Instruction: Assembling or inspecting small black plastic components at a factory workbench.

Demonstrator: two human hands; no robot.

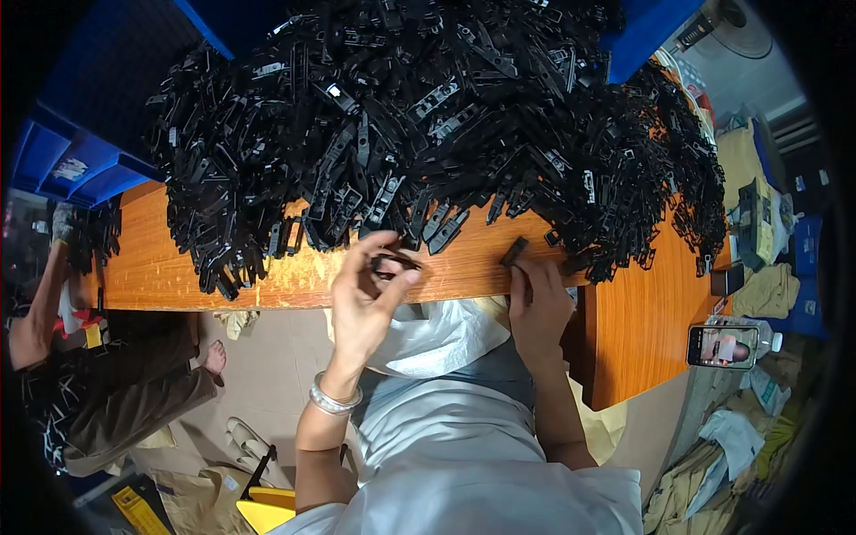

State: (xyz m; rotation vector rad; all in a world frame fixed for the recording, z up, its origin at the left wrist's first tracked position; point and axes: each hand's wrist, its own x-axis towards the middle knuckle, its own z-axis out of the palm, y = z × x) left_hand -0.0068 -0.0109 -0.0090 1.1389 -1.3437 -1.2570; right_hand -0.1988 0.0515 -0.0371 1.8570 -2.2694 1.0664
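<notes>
A big heap of small black plastic parts [374, 134], many long and narrow with slots, covers the wooden table [312, 272]. At the table's front edge, my left hand [364, 290] is curled round a black plastic part [392, 264], pinched between thumb and fingers and slightly blurred. To its right my right hand [541, 308] has its fingertips closed on a small dark plastic piece [514, 251], just off the near side of the heap. A white plastic bag [437, 339] lies on my lap under the table edge.
Blue plastic bins [80, 165] stand at the far left, with another blue panel [646, 36] behind the heap. A co-worker's arm [40, 308] reaches to the table at left. On the right are a phone [724, 346], a clear bottle [769, 341] and piled sacks [713, 455].
</notes>
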